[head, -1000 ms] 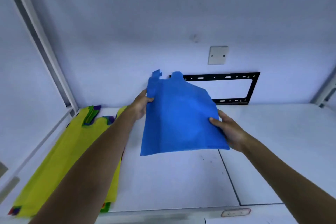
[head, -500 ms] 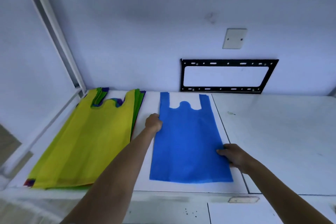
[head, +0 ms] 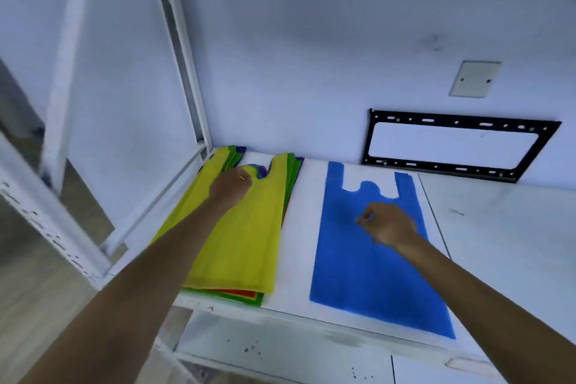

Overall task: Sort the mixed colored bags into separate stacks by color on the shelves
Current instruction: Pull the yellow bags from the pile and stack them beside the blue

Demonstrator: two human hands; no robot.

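Now the left hand curls onto the yellow non-woven bag atop the mixed pile. The right hand, loosely curled, holds nothing above the flat blue bag. Best pinch only the top layer.

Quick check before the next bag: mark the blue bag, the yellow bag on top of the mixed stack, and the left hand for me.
blue bag (head: 374,277): head view, bare middle of its body.
yellow bag (head: 243,246): head view, flat lower body, top of the stack.
left hand (head: 230,185): head view, back of the hand near the bag's handles.
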